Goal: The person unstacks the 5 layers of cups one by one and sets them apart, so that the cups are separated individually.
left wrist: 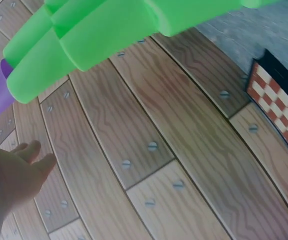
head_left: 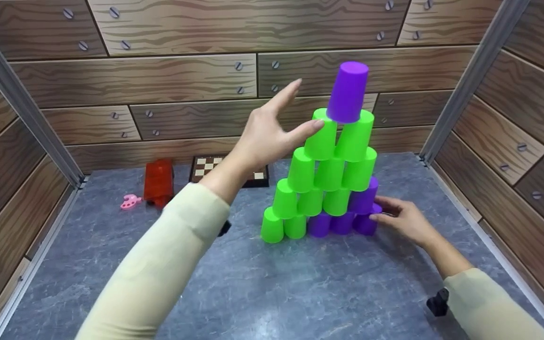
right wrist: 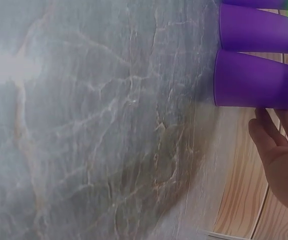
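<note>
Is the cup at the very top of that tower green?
No, the topmost tapered plastic cup is purple, sitting above two bright green plastic cups.

The head view looks forward and down from above the table point(head_left: 272, 283), far enough back to take in the whole cup pyramid point(head_left: 331, 174) and the plank back wall point(head_left: 173, 28). The left wrist view, rolled sideways, faces wooden planks from close by the green cups point(left wrist: 103, 40); it shares the top purple cup point(head_left: 348, 92) and chessboard point(left wrist: 279, 107) with the head view. The right wrist view, also rolled sideways, looks across the table, near bottom-row purple cups point(right wrist: 256, 80) that the head view shows too.
</note>
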`<act>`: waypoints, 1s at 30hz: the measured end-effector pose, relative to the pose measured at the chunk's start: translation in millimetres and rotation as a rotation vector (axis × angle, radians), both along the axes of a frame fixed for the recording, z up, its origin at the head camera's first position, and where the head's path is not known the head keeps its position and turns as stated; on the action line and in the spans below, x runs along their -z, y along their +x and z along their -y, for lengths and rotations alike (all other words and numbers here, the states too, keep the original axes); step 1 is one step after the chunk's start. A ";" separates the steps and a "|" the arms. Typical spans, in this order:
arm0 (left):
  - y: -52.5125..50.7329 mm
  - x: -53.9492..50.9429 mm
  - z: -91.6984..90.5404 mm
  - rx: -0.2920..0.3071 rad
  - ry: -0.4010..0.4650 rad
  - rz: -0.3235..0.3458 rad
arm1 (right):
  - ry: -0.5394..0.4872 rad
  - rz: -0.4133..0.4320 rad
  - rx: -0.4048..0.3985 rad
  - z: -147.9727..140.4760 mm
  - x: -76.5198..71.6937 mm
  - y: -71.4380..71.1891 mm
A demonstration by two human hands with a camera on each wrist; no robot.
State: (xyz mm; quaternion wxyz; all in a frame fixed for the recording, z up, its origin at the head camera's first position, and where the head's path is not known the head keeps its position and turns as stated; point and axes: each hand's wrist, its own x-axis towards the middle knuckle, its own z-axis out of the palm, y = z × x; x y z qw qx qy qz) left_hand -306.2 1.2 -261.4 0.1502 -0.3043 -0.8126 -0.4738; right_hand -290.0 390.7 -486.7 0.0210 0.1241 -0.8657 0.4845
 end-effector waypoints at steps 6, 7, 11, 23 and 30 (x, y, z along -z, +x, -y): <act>-8.7 -11.4 -28.9 0.035 0.075 0.051 | 0.054 -0.026 0.031 -1.6 3.3 1.0; -10.0 -13.0 -32.8 0.045 0.084 0.064 | 0.062 -0.027 0.037 -1.5 3.6 0.9; -16.2 -17.8 -46.8 0.076 0.114 0.090 | 0.085 -0.030 0.047 -0.6 3.6 0.7; -24.9 -18.6 -70.7 0.116 0.226 0.151 | 0.116 -0.028 0.044 4.6 3.3 -2.0; -20.6 -19.6 -62.3 0.127 0.274 0.140 | 0.105 -0.052 0.049 0.4 2.9 -0.1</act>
